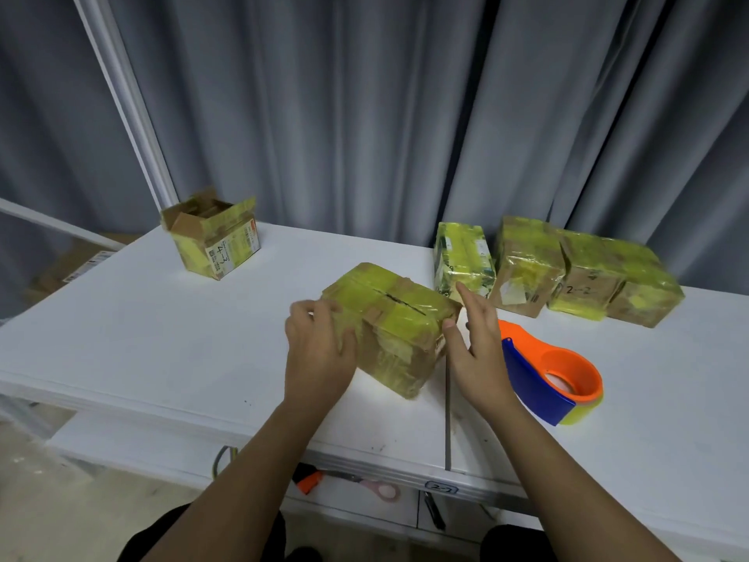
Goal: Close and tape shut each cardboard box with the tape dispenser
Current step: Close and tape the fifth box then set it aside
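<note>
A cardboard box (395, 318) wrapped in yellow tape sits closed at the middle of the white table (142, 338). My left hand (318, 350) grips its left end, fingers curled over the top edge. My right hand (474, 342) stands with straight fingers against the box's right end, thumb touching the corner. The orange and blue tape dispenser (551, 379) with yellow tape lies on the table just right of my right hand, held by neither hand. An open box (212, 239) with raised flaps stands at the far left.
Several taped boxes (555, 269) stand in a row at the back right. A grey curtain hangs behind the table. Scissors (364, 484) lie on a lower ledge under the table's front edge. More cardboard lies on the floor at left.
</note>
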